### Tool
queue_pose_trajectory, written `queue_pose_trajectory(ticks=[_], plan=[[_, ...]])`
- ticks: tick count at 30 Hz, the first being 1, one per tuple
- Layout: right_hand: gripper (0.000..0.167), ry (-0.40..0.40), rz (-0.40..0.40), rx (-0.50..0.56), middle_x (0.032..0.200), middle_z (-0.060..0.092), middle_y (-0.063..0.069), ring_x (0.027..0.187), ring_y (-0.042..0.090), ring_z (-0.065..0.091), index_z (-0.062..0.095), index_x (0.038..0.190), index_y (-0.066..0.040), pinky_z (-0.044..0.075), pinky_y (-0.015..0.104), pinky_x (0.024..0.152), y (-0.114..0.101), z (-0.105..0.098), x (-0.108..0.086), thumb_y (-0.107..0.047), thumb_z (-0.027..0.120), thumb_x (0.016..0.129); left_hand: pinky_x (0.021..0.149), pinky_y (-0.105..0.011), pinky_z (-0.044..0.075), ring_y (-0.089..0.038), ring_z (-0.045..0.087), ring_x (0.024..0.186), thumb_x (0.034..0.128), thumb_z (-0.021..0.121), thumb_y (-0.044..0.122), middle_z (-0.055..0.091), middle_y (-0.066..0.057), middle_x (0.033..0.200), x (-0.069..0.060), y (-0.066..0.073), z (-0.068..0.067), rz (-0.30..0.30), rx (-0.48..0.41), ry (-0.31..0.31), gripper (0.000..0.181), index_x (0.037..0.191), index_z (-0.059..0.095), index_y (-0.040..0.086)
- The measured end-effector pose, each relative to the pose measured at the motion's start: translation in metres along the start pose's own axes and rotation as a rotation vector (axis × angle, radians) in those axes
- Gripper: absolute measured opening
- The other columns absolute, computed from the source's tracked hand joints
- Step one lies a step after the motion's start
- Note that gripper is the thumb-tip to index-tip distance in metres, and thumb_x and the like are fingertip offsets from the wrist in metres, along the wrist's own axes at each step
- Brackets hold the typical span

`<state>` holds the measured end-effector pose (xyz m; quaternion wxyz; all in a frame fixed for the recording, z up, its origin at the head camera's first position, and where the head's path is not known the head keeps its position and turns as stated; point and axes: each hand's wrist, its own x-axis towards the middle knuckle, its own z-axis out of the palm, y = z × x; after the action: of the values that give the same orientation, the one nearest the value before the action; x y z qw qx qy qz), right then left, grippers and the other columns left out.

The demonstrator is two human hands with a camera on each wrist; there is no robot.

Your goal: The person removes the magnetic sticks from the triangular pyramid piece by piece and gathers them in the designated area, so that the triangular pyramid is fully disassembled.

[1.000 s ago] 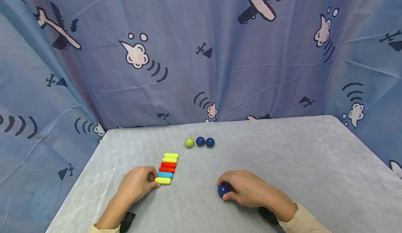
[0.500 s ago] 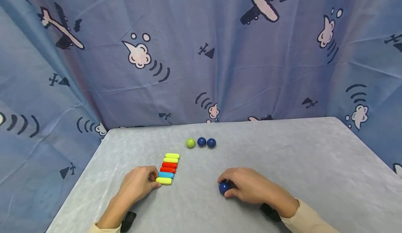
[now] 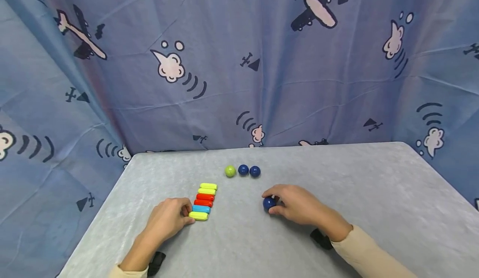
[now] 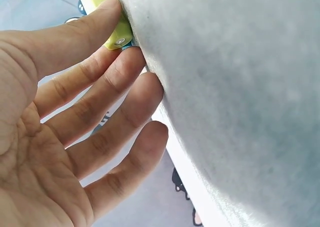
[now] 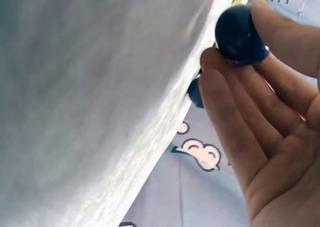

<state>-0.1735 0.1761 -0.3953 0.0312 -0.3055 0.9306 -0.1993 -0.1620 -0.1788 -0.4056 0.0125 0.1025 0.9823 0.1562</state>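
With thumb and index finger, my left hand (image 3: 168,217) pinches the near end of a short yellow bar (image 3: 199,216). This bar lies at the front of a row on the grey table (image 3: 239,244); behind it come a blue bar (image 3: 202,209), two red bars (image 3: 203,203) and two more yellow bars (image 3: 207,191). My right hand (image 3: 299,205) holds a glossy dark blue ball (image 3: 268,203) between thumb and fingers, right of the row. In the right wrist view the ball (image 5: 240,34) sits at the fingertips; whether it touches the table is unclear.
Towards the back of the table a green ball (image 3: 230,171) and two dark blue balls (image 3: 249,170) stand side by side. A blue curtain (image 3: 224,82) printed with planes hangs behind the table's far edge.
My right hand has moved away from me, towards the back of the table, with the blue ball. The left hand stays at the yellow bar. The head view has shifted slightly.
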Motion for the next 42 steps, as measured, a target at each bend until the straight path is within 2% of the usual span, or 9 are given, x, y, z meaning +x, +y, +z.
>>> queue_pose_trajectory(ticks=[9, 18, 24, 29, 38, 42], plan=[[0.038, 0.089, 0.119, 0.071, 0.111, 0.072, -0.001, 0.093, 0.013, 0.068, 0.069, 0.120, -0.011, 0.054, 0.033, 0.079, 0.024, -0.002, 0.014, -0.024, 0.078, 0.086, 0.057, -0.029, 0.039, -0.007, 0.049, 0.062, 0.0709, 0.090, 0.023, 0.058, 0.012, 0.068, 0.001, 0.001, 0.000, 0.000, -0.021, -0.006, 0.027, 0.073, 0.063, 0.022], [0.038, 0.113, 0.141, 0.106, 0.110, 0.073, 0.003, 0.093, 0.017, 0.070, 0.070, 0.120, -0.008, 0.055, 0.037, 0.080, 0.040, -0.007, 0.031, -0.024, 0.078, 0.086, 0.057, -0.028, 0.038, -0.008, 0.049, 0.061, 0.0720, 0.089, 0.023, 0.058, 0.011, 0.069, 0.001, 0.001, -0.001, -0.003, -0.038, -0.019, 0.026, 0.074, 0.063, 0.022], [0.038, 0.114, 0.127, 0.084, 0.110, 0.074, 0.004, 0.094, 0.019, 0.071, 0.070, 0.119, -0.007, 0.056, 0.038, 0.080, 0.049, -0.013, 0.046, -0.022, 0.078, 0.086, 0.058, -0.028, 0.039, -0.008, 0.049, 0.062, 0.0725, 0.089, 0.023, 0.058, 0.011, 0.070, 0.001, 0.001, -0.001, -0.009, -0.035, -0.027, 0.025, 0.076, 0.064, 0.021], [0.038, 0.135, 0.144, 0.029, 0.110, 0.074, 0.005, 0.094, 0.020, 0.071, 0.070, 0.119, -0.008, 0.055, 0.042, 0.084, 0.056, -0.012, 0.055, -0.023, 0.079, 0.086, 0.058, -0.028, 0.039, -0.008, 0.049, 0.062, 0.0724, 0.089, 0.023, 0.059, 0.011, 0.070, 0.001, 0.001, -0.001, -0.001, -0.042, -0.020, 0.026, 0.075, 0.063, 0.022], [0.039, 0.174, 0.160, -0.034, 0.108, 0.070, 0.003, 0.096, 0.021, 0.067, 0.070, 0.121, -0.011, 0.053, 0.043, 0.085, 0.061, -0.004, 0.058, -0.027, 0.078, 0.086, 0.058, -0.029, 0.039, -0.007, 0.049, 0.062, 0.0717, 0.089, 0.023, 0.058, 0.012, 0.069, 0.001, -0.001, -0.001, 0.010, -0.040, -0.007, 0.026, 0.074, 0.063, 0.023], [0.043, 0.174, 0.192, -0.038, 0.112, 0.070, 0.006, 0.100, 0.023, 0.067, 0.068, 0.125, -0.010, 0.053, 0.044, 0.088, 0.059, -0.002, 0.060, -0.028, 0.077, 0.088, 0.058, -0.029, 0.039, -0.007, 0.049, 0.062, 0.0716, 0.089, 0.024, 0.058, 0.012, 0.069, 0.000, -0.002, -0.001, 0.005, -0.036, -0.015, 0.026, 0.074, 0.063, 0.023]])
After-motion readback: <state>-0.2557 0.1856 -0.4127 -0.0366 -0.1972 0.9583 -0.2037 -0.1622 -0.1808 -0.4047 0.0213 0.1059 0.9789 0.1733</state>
